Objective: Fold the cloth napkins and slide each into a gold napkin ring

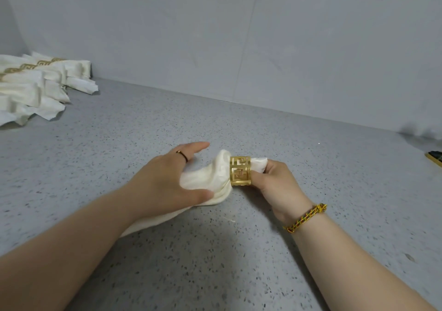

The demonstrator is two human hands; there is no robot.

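A cream cloth napkin [205, 179] lies rolled on the grey speckled counter, its end threaded through a gold napkin ring [240, 170] with a key-pattern cutout. My left hand [167, 179] grips the napkin's bunched body just left of the ring, thumb below and fingers over the top. My right hand [275, 179] pinches the short napkin tip that sticks out of the ring's right side, with the thumb against the ring. The napkin's tail runs back under my left forearm.
Several finished napkins in gold rings [35, 81] lie in a row at the far left by the wall. A dark and gold object [435, 157] peeks in at the right edge. The grey counter [215, 262] meets a grey wall behind.
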